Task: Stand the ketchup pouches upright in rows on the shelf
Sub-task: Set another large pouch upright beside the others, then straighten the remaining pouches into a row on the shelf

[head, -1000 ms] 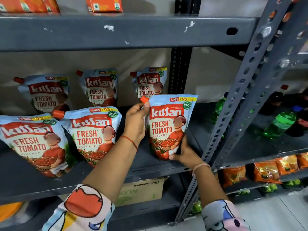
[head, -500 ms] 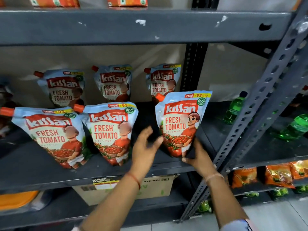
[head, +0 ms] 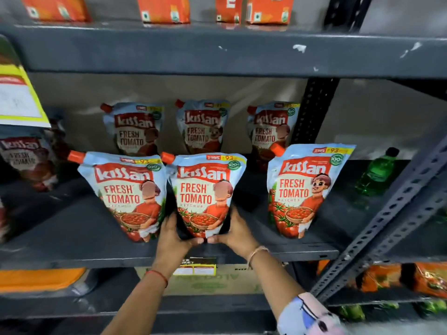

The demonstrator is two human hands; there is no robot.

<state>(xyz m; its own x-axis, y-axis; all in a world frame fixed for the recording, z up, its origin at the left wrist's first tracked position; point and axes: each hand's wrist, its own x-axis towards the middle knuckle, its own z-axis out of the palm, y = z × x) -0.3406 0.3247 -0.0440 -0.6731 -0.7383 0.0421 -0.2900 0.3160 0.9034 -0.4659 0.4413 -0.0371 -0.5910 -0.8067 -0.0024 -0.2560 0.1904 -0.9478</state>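
Light-blue ketchup pouches with orange caps stand on the dark grey shelf [head: 72, 250]. The front row has a left pouch [head: 128, 192], a middle pouch [head: 203, 189] and a right pouch [head: 302, 187]. Three more stand in the back row: the back left pouch [head: 135, 129], the back middle pouch [head: 202, 126] and the back right pouch [head: 271, 129]. My left hand [head: 173, 235] and my right hand [head: 235, 232] cup the base of the middle front pouch from both sides. Another pouch [head: 26, 160] sits at the far left in shadow.
Orange boxes [head: 164, 8] line the shelf above. A green bottle [head: 377, 172] stands right of the pouches, behind a perforated metal upright [head: 387, 221]. A cardboard box [head: 217, 279] sits on the shelf below, and orange packets [head: 387, 276] at lower right.
Both hands let go of the right front pouch, which now stands alone, and moved left to grip the base of the middle front pouch. The camera shifted left.
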